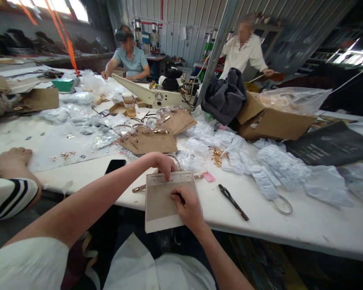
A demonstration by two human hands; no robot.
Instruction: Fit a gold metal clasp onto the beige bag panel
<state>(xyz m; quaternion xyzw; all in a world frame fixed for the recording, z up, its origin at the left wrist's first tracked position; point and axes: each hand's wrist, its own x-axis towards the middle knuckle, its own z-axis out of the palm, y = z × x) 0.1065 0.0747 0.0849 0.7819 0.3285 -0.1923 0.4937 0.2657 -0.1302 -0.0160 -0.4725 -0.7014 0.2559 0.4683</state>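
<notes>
Cardboard panel [165, 201] lies at the near edge of the white surface [290, 225], its near end jutting past the rim. My left hand [163, 163] presses fingertips on a clear ruler [171, 178] across the panel's far end; my right hand [189, 207] is closed around a dark pen, tip on the card. I judge the overhanging panel could tip or slide if my left hand eases, and the ruler could skew the line. I count one panel in hand, one ruler, one black phone [115, 165], one dark plier-like tool [232, 201] to the right, two seated people far off, one striped sleeve [10, 197] at left
</notes>
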